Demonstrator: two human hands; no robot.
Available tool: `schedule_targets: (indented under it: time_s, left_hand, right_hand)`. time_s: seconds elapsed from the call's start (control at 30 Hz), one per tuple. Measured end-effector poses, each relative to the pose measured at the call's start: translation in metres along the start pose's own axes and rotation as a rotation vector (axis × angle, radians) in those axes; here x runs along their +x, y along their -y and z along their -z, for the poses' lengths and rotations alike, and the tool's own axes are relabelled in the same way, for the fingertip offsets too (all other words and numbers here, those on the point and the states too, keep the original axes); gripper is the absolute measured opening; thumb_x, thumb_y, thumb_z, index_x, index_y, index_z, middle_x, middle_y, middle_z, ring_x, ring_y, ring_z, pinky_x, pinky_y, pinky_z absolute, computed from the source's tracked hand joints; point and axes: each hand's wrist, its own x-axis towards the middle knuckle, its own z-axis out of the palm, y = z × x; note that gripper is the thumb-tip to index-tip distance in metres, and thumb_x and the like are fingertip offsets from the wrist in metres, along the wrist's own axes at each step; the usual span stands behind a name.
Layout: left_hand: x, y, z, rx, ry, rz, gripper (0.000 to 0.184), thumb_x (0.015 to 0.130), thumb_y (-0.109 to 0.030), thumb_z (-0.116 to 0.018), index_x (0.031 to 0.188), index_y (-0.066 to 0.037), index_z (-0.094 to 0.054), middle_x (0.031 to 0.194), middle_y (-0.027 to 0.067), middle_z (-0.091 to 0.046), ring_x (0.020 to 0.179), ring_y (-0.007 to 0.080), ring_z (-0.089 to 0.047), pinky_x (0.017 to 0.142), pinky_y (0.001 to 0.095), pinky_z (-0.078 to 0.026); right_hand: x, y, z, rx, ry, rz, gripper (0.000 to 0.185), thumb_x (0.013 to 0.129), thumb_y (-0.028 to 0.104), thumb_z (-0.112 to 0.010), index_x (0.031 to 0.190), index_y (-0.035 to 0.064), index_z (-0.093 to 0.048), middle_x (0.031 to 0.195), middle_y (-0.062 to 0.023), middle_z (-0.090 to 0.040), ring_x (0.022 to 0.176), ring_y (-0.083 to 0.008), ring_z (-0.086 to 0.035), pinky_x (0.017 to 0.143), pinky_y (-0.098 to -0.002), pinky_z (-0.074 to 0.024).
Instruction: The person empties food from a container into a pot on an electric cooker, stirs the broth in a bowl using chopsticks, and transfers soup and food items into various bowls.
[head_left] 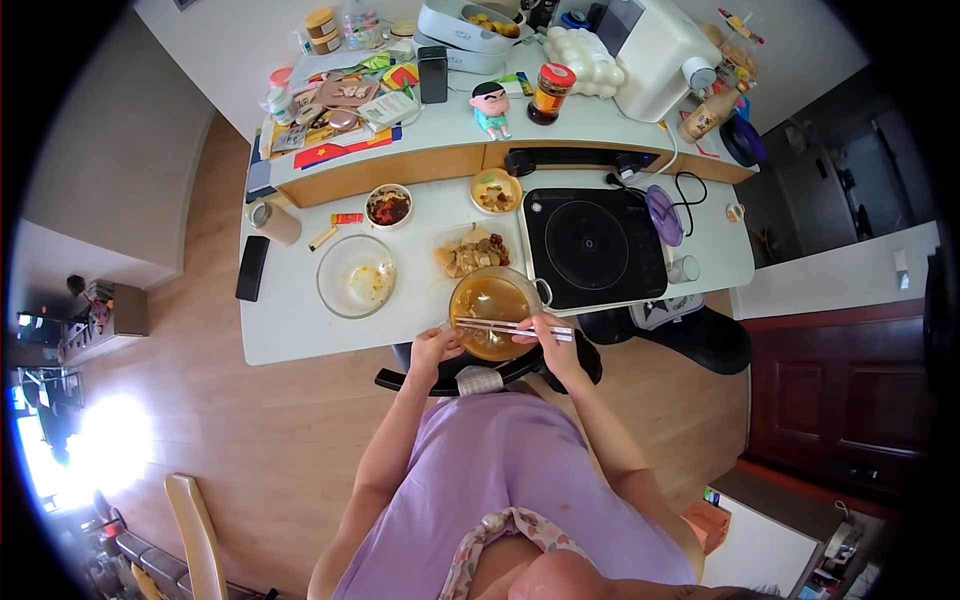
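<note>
At the white tabletop (pixel 290 335), I had the right hand (pixel 542 332) angled inward, clasping slim pale chopsticks (pixel 490 326); the left hand (pixel 437 347) pinched the round brown-liquid-filled bowl (pixel 490 269) beneath those fingers.

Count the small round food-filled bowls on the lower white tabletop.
2: a white bowl with dark-red and black contents, just beyond the large clear glass bowl; a yellowish bowl left of the black square induction cooktop. None appears hidden.
</note>
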Motion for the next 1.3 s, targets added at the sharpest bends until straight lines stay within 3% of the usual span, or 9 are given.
schedule_targets:
  time_s: [0.2,0.27,0.33,0.47,0.67,0.93,1.13,1.3]
  left_hand:
    - [0.004,0.0,0.001,-0.023,-0.003,0.003,0.021,0.074,-0.011,-0.07,0.072,0.0,-0.052,0.068,0.0058,-0.055,0.06,0.0133,-0.058,0.058,0.0218,-0.053]
    - [0.003,0.001,0.003,-0.025,-0.009,0.005,0.021,0.073,-0.011,-0.07,0.072,0.0,-0.052,0.068,0.0057,-0.055,0.059,0.0133,-0.058,0.058,0.0217,-0.053]
    - [0.006,0.004,0.004,-0.017,-0.003,0.002,0.021,0.073,-0.011,-0.07,0.072,0.0,-0.052,0.068,0.0058,-0.055,0.06,0.0135,-0.059,0.058,0.0218,-0.053]
    - [0.008,0.005,0.003,-0.022,0.014,0.01,0.021,0.073,-0.011,-0.07,0.077,0.003,-0.054,0.073,0.0076,-0.058,0.063,0.0151,-0.06,0.06,0.0229,-0.054]
    - [0.0,0.001,-0.006,-0.036,0.0,0.033,0.023,0.074,-0.011,-0.069,0.082,0.006,-0.055,0.076,0.0096,-0.06,0.067,0.0162,-0.061,0.061,0.0236,-0.054]
    - [0.009,0.003,-0.003,-0.021,0.011,0.009,0.019,0.074,-0.009,-0.068,0.069,-0.002,-0.051,0.065,0.0042,-0.053,0.058,0.0132,-0.057,0.057,0.0225,-0.053]
    - [0.014,0.002,-0.003,0.005,0.012,0.036,0.019,0.073,-0.01,-0.068,0.076,0.003,-0.054,0.07,0.0063,-0.056,0.06,0.0147,-0.059,0.057,0.0228,-0.053]
    - [0.017,0.001,-0.003,0.041,0.011,0.079,0.026,0.074,-0.014,-0.068,0.089,0.005,-0.058,0.083,0.011,-0.061,0.071,0.0183,-0.062,0.062,0.0268,-0.055]
  right_hand:
    - [-0.007,0.004,-0.001,0.084,-0.152,0.011,0.036,0.097,0.026,-0.042,0.085,-0.0037,-0.059,0.077,-0.0118,-0.063,0.065,-0.0197,-0.066,0.061,-0.0264,-0.0535]
    - [-0.005,0.023,0.014,-0.159,-0.159,0.176,0.036,0.095,0.024,-0.045,0.077,-0.0041,-0.059,0.073,-0.0093,-0.062,0.06,-0.0167,-0.064,0.056,-0.0236,-0.0501]
    - [-0.002,0.039,0.023,-0.368,-0.125,0.178,0.031,0.093,0.018,-0.048,0.077,-0.0052,-0.06,0.074,-0.0086,-0.061,0.058,-0.0161,-0.063,0.054,-0.0231,-0.0489]
    - [0.002,0.015,0.016,-0.214,-0.057,0.124,0.022,0.091,0.009,-0.05,0.082,-0.0087,-0.06,0.081,-0.0111,-0.06,0.066,-0.0183,-0.065,0.06,-0.0241,-0.053]
    - [0.006,-0.008,-0.009,-0.184,-0.118,0.176,0.022,0.092,0.008,-0.048,0.088,-0.0097,-0.061,0.085,-0.0116,-0.061,0.075,-0.0213,-0.067,0.067,-0.024,-0.0526]
    - [0.004,-0.017,-0.013,0.06,-0.249,0.104,0.03,0.096,0.02,-0.044,0.093,-0.0061,-0.057,0.088,-0.0131,-0.063,0.075,-0.0226,-0.067,0.069,-0.0267,-0.0532]
    - [0.001,-0.02,-0.005,0.132,-0.32,0.109,0.031,0.097,0.023,-0.043,0.095,-0.0056,-0.055,0.089,-0.0145,-0.063,0.074,-0.0228,-0.066,0.069,-0.0275,-0.0535]
    - [0.001,-0.02,-0.001,0.156,-0.369,0.091,0.033,0.097,0.025,-0.043,0.094,-0.0051,-0.055,0.087,-0.0139,-0.063,0.073,-0.0224,-0.066,0.068,-0.0279,-0.0536]
